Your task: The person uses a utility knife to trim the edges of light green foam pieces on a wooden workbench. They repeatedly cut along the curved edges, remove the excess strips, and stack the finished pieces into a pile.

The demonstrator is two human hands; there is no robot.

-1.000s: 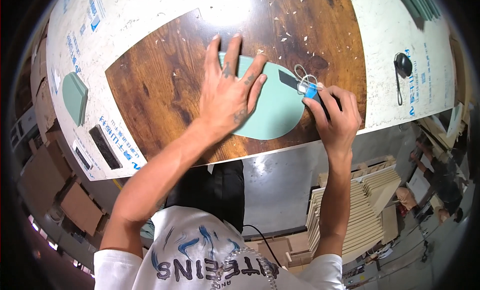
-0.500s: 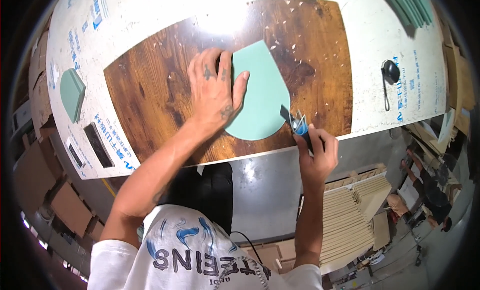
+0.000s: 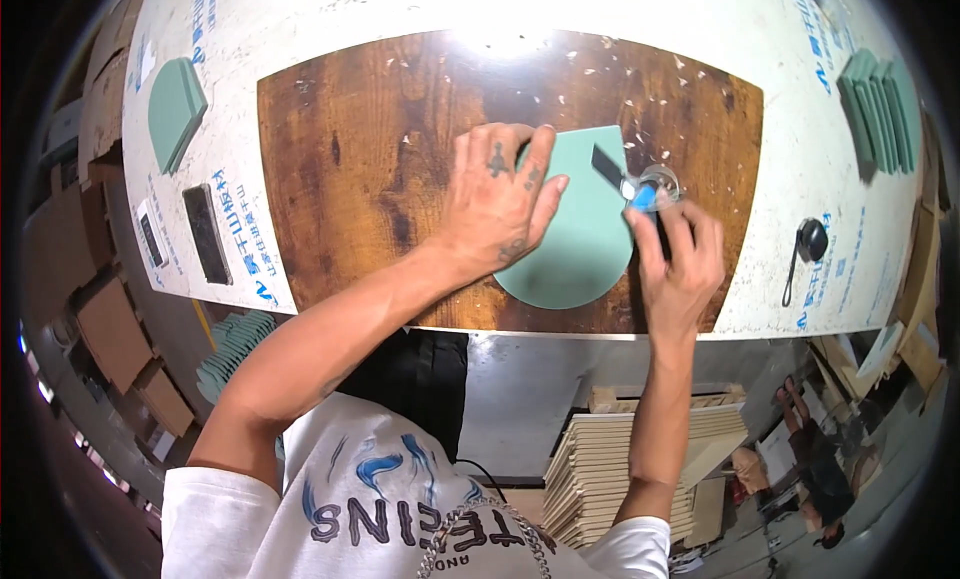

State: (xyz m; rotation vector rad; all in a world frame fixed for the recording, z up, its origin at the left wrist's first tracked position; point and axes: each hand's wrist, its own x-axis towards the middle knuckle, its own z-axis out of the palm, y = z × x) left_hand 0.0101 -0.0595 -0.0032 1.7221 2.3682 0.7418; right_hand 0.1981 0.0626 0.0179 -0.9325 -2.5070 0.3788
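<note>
A pale green board (image 3: 575, 249) lies on a brown wood-grain panel; its top comes to a corner and its lower end is rounded. My left hand (image 3: 500, 199) rests over the board's left side, thumb on its face and fingers bent down, holding it in place. In my right hand (image 3: 683, 249) is a small edge trimmer (image 3: 648, 191) with a dark flat plate, a blue part and a clear round part. The plate lies over the board near its upper right edge. My right fingertips partly hide the tool.
Stacks of green boards stand on the white table at right (image 3: 880, 114) and left (image 3: 175, 114). A black phone-like slab (image 3: 206, 234) lies at left, a black round object with a strap (image 3: 811, 241) at right. Pale shavings dot the wood-grain panel (image 3: 340, 179). Stacked cream boards (image 3: 590, 469) stand below.
My right hand has moved the trimmer up along the board's right edge, from the lower curve toward the top corner. My left hand stays on the board. The whole view has shifted.
</note>
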